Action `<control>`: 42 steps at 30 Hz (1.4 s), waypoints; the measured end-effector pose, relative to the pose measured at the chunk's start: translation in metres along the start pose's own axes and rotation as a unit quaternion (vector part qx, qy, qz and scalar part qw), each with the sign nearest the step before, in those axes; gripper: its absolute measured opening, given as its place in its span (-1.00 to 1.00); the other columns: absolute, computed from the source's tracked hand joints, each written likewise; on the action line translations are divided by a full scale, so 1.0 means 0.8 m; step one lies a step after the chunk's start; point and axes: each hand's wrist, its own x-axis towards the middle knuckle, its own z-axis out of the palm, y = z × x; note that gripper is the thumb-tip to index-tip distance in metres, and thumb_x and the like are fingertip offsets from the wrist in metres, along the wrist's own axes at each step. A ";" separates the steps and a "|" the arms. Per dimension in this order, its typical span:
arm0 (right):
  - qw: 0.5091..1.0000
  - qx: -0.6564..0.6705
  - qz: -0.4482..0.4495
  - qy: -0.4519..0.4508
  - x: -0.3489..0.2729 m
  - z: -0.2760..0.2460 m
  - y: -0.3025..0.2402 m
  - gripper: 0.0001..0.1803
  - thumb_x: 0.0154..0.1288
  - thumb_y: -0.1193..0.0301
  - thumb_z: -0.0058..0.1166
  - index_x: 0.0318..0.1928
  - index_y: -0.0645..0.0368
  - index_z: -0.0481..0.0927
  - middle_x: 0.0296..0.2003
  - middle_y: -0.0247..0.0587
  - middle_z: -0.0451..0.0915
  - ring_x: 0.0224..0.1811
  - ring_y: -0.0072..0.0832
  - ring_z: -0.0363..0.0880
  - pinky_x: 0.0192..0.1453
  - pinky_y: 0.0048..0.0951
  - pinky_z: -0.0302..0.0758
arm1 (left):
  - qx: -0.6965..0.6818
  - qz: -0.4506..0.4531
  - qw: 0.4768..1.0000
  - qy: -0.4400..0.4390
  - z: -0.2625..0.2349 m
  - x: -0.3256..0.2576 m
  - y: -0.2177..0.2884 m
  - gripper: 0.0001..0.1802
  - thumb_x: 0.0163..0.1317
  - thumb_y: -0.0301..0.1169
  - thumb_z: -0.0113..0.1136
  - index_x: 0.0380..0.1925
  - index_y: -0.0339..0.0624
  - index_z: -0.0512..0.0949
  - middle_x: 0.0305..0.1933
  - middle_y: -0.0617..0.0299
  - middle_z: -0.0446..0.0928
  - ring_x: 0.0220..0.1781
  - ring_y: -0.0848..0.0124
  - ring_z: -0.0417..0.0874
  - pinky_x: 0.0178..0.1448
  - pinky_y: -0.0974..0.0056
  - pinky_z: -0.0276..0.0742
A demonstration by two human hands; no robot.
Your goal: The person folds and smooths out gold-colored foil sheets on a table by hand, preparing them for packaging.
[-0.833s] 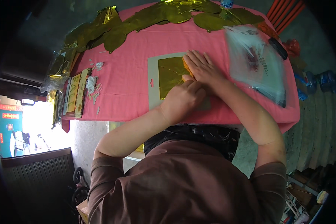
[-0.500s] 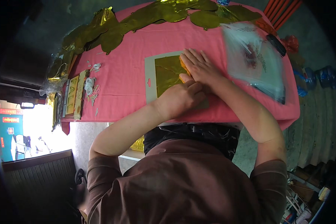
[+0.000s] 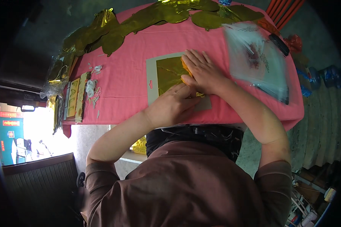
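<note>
A sheet of gold foil (image 3: 169,72) lies on a grey card backing (image 3: 152,72) with a small hanging hole, on the pink-covered table. My right hand (image 3: 204,72) rests flat on the foil's right part, fingers stretched out and pointing away from me. Beneath its left edge shows something orange (image 3: 185,67), mostly hidden. My left hand (image 3: 173,103) is closed over the near part of the foil, its curled fingertips just below my right thumb. Whatever those fingers pinch is hidden from view.
Gold foil shapes (image 3: 151,28) line the table's far edge. Clear plastic bags (image 3: 250,56) lie at right, with a black object (image 3: 279,44) beside them. White string (image 3: 90,87) and a patterned packet (image 3: 75,98) are at left. Blue plastic bottles (image 3: 331,77) stand beyond the right edge.
My left hand has slid a little to the left, uncovering crinkled gold foil and more card below my right hand. My right hand stays nearly in place.
</note>
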 end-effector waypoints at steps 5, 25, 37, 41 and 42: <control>1.000 -0.009 0.002 0.002 0.001 0.001 -0.001 -0.24 0.28 0.03 -0.24 0.34 0.30 0.07 0.37 0.05 0.03 0.47 -0.18 -0.11 0.48 -0.07 -0.23 | 0.016 -0.008 1.000 0.003 -0.005 -0.009 0.005 -0.72 -0.05 -0.51 0.22 -0.25 -0.27 0.59 -0.22 0.10 0.43 -0.15 0.15 0.48 -0.04 0.16 0.44; 1.000 0.004 0.011 0.000 0.001 -0.003 -0.004 -0.26 0.30 0.04 -0.18 0.31 0.30 0.11 0.37 0.08 0.03 0.46 -0.13 -0.11 0.48 -0.05 -0.19 | 0.010 -0.075 0.990 0.120 -0.039 0.018 -0.030 -0.84 -0.06 -0.56 0.27 -0.40 -0.27 0.58 -0.33 0.12 0.52 -0.26 0.15 0.52 -0.15 0.16 0.47; 0.997 0.023 -0.063 0.039 0.011 -0.010 0.002 -0.51 0.23 0.20 -0.16 -0.04 0.43 0.30 0.03 0.15 0.33 0.17 0.03 0.27 0.32 -0.08 0.14 | 0.088 -0.257 0.962 0.009 0.057 0.205 -0.078 -0.53 -0.03 -0.12 0.28 -0.31 -0.35 0.57 -0.37 -0.08 0.59 -0.27 0.04 0.63 -0.17 0.09 0.53; 0.975 -0.019 -0.110 0.190 0.011 0.009 0.003 -0.50 0.01 0.18 0.01 -0.14 0.32 0.36 -0.14 0.01 0.34 -0.04 -0.13 0.32 0.11 -0.19 0.28 | -0.003 -0.343 0.939 -0.013 0.074 0.232 -0.110 -0.44 -0.09 -0.04 0.33 -0.37 -0.42 0.54 -0.39 -0.09 0.61 -0.33 0.13 0.67 -0.18 0.11 0.55; 0.975 0.009 -0.110 0.195 0.011 0.011 0.005 -0.50 0.00 0.18 0.02 -0.14 0.31 0.36 -0.17 0.00 0.35 -0.05 -0.13 0.33 0.11 -0.18 0.28 | -0.033 -0.371 0.927 -0.047 0.073 0.238 -0.110 -0.44 -0.10 -0.04 0.34 -0.39 -0.43 0.54 -0.41 -0.08 0.62 -0.33 0.15 0.68 -0.19 0.12 0.55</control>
